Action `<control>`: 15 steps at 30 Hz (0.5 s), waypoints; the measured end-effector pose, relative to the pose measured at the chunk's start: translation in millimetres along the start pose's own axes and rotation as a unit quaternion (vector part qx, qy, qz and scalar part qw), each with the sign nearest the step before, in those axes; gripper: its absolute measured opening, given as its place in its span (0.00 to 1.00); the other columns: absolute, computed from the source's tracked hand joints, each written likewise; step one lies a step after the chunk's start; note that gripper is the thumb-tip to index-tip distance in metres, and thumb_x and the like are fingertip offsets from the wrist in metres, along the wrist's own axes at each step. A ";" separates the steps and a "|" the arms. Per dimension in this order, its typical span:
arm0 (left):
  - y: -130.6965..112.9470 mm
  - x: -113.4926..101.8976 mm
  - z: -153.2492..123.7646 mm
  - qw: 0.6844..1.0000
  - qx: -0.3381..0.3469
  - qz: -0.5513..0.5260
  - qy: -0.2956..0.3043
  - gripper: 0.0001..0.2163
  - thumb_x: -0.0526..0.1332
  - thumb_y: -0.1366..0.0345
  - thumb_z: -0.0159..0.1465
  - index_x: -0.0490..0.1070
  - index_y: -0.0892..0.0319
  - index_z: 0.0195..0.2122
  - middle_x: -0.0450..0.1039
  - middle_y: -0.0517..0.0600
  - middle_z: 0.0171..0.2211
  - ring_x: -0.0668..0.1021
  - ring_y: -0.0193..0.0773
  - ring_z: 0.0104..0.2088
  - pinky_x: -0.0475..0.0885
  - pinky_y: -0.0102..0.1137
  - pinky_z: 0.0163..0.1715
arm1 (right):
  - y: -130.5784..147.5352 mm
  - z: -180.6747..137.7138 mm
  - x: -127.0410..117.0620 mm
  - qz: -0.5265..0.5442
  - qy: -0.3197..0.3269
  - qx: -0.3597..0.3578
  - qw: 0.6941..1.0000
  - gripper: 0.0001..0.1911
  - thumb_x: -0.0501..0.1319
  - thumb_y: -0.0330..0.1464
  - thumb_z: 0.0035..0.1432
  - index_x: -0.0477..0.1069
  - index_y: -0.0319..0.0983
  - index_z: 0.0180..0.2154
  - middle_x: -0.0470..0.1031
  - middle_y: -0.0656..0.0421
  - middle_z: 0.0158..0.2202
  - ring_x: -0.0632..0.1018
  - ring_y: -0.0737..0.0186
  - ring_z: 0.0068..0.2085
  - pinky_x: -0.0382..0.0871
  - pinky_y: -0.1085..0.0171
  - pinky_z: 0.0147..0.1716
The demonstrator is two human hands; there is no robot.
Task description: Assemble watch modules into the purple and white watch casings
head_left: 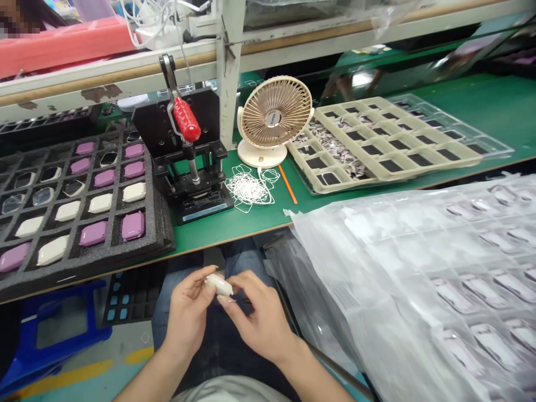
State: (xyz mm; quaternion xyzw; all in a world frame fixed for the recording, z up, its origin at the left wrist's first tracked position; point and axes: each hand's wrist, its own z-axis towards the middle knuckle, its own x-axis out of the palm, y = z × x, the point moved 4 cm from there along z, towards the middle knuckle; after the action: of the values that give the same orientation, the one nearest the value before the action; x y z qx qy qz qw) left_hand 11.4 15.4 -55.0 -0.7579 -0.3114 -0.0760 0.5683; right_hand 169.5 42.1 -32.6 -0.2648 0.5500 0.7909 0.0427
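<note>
My left hand [189, 312] and my right hand [256, 315] meet over my lap, below the green bench's front edge. Both pinch a small cream-white plastic shell [218, 286] between their fingertips. The left fingers curl around its left end; the right thumb and forefinger press on its right end. Similar cream and purple shells lie in the black foam tray [157, 234] on the bench to the left.
A black hand press with a red-handled lever [184, 120] stands on the bench. Beside it are a tangle of thin white rings [249, 190], a small beige fan [274, 120], an orange pencil [287, 184], a beige compartment tray [397, 173] and clear blister sheets [419, 279] at right. A blue stool [54, 335] sits lower left.
</note>
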 end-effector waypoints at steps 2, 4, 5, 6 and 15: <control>-1.1 -2.0 4.2 1.000 0.002 0.000 0.002 0.15 0.81 0.61 0.53 0.86 0.57 0.41 0.86 0.54 0.36 0.85 0.40 0.36 0.80 0.30 0.41 | 3.4 3.8 4.2 0.000 0.047 -0.048 0.998 0.03 0.59 0.32 0.71 0.72 0.41 0.42 0.75 0.58 0.34 0.77 0.61 0.34 0.65 0.63 0.31; 0.1 -2.7 7.0 1.000 -0.004 -0.006 0.006 0.16 0.82 0.60 0.49 0.86 0.58 0.37 0.86 0.54 0.33 0.85 0.39 0.33 0.80 0.30 0.39 | 6.2 5.7 6.7 0.001 0.037 -0.090 0.995 0.06 0.57 0.30 0.71 0.69 0.41 0.37 0.72 0.60 0.30 0.73 0.63 0.30 0.59 0.63 0.30; 0.8 -3.0 8.0 1.000 -0.005 -0.009 0.004 0.16 0.83 0.60 0.48 0.86 0.58 0.36 0.86 0.53 0.33 0.85 0.39 0.33 0.79 0.30 0.38 | 6.8 6.5 7.8 0.002 0.025 -0.098 0.995 0.07 0.57 0.30 0.70 0.68 0.41 0.35 0.70 0.60 0.29 0.71 0.64 0.29 0.57 0.62 0.29; 1.3 -3.2 8.8 1.000 -0.003 -0.008 -0.002 0.16 0.83 0.59 0.48 0.86 0.58 0.36 0.85 0.53 0.32 0.85 0.39 0.33 0.79 0.30 0.38 | 6.6 7.8 8.7 0.009 0.017 -0.095 0.995 0.08 0.58 0.30 0.70 0.67 0.41 0.35 0.68 0.61 0.28 0.70 0.65 0.28 0.55 0.62 0.28; -41.5 11.0 3.4 0.802 0.366 0.446 0.157 0.26 0.67 0.75 0.67 0.75 0.43 0.64 0.76 0.55 0.62 0.76 0.53 0.64 0.72 0.50 0.64 | -13.9 35.4 13.2 0.401 0.083 0.233 0.882 0.26 0.64 0.54 0.66 0.59 0.42 0.29 0.50 0.70 0.20 0.50 0.72 0.21 0.42 0.68 0.20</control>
State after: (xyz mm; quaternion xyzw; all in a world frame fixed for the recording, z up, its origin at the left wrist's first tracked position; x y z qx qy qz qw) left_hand -3.8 29.4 -17.2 -0.5269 0.1495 0.1868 0.8156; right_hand 150.0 76.2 -41.5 -0.0684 0.7791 0.5646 -0.2638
